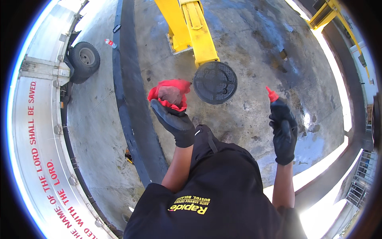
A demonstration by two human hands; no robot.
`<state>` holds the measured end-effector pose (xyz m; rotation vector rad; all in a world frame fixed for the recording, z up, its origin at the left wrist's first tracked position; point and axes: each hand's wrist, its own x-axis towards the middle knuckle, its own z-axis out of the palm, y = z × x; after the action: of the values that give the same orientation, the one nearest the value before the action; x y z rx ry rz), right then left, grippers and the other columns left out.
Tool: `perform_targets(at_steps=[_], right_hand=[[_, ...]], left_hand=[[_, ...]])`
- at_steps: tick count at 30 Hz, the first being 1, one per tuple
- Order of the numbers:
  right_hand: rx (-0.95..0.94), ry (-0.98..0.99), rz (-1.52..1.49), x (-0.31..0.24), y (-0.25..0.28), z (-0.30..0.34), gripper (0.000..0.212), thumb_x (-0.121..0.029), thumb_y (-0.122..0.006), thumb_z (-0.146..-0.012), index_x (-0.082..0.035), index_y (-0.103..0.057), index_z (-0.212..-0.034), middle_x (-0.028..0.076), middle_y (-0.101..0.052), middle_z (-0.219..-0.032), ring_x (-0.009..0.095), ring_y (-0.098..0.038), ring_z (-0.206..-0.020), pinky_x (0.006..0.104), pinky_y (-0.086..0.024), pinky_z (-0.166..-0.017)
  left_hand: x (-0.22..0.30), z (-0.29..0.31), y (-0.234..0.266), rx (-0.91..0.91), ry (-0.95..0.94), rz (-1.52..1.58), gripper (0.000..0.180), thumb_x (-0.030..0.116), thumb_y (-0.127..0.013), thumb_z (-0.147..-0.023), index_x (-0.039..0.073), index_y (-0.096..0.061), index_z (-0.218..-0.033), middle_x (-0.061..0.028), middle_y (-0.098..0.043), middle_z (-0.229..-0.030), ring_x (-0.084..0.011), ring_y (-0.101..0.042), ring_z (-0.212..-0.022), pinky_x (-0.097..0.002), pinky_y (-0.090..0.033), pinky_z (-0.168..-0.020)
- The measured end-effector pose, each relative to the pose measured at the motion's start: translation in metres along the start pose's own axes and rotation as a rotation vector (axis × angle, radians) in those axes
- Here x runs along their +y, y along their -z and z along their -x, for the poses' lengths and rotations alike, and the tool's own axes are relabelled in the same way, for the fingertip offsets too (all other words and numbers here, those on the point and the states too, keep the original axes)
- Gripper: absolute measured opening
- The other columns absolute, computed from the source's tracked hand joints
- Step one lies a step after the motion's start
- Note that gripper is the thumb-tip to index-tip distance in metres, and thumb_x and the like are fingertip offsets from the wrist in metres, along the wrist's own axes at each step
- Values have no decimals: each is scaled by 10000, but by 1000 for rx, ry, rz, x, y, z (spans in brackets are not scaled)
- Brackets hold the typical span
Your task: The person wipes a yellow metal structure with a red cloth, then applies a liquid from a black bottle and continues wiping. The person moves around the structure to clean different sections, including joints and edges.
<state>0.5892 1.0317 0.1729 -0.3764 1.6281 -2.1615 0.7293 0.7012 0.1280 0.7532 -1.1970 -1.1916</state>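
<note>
Concrete floor point(254, 119) separates round-edged pad point(215, 83) from red-tipped bottle point(273, 95).

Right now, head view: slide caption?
Gloved left hand holds red cloth; gloved right hand grips red-tipped bottle; yellow arm ahead.

The left hand point(174, 124) and right hand point(284, 136) each wear 1 black glove, snug, ending in a close cuff at the wrist. The shirt point(234, 179) is black and loose, with 2 short, wide sleeves point(153, 199) that leave the forearms point(178, 168) bare. Yellow lettering point(191, 205), 1 large row and 2 small ones, marks the left chest. Dark trousers point(202, 139) show beyond the hem.
</note>
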Motion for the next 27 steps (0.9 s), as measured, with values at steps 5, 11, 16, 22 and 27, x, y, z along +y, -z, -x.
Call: perform_targets(at_steps=[5,11,16,22,27], right_hand=[[70,260,-9,-8,-32,-154,335,-165,-607,-1185,-5,-681,-1470,131,-751,-1418,237,-771,-1182,418,-629,-1027],[115,639,430,35,-137,-339,293,-236,-736,-1099,42,-726,-1191,109,-796,-1078,190,-768,-945,363,-668,-892],[104,753,473,71,-204,-452,363,-379,-745,-1117,-22,-790,-1162,54,-786,-980,188,-731,-841,367,-581,-808],[46,748,674,95,-229,-498,267,-370,-763,-1080,-145,-835,-1204,121,-764,-984,291,-740,-909,425,-571,-829],[125,863,931,104,-238,-508,208,-321,-770,-1051,-140,-820,-1140,129,-703,-907,357,-710,-881,471,-563,-790]], left_hand=[[40,30,-81,-150,-400,-350,406,179,-743,-1032,55,-668,-1412,-164,-665,-1477,-319,-695,-1262,-487,-488,-1183],[40,23,-106,-419,-771,-581,260,172,-753,-959,126,-808,-1209,-78,-830,-1254,-281,-747,-1252,-545,-407,-1262],[35,22,-89,-552,-778,-576,242,235,-793,-978,182,-824,-1211,-11,-859,-1200,-227,-779,-1187,-538,-415,-1268],[31,-19,-70,-856,-769,-448,232,272,-768,-979,194,-847,-1183,-18,-875,-1137,-208,-814,-1112,-523,-461,-1227],[29,-37,-81,-861,-776,-355,193,230,-742,-967,174,-861,-1107,-38,-878,-1093,-212,-838,-1037,-499,-551,-1103]])
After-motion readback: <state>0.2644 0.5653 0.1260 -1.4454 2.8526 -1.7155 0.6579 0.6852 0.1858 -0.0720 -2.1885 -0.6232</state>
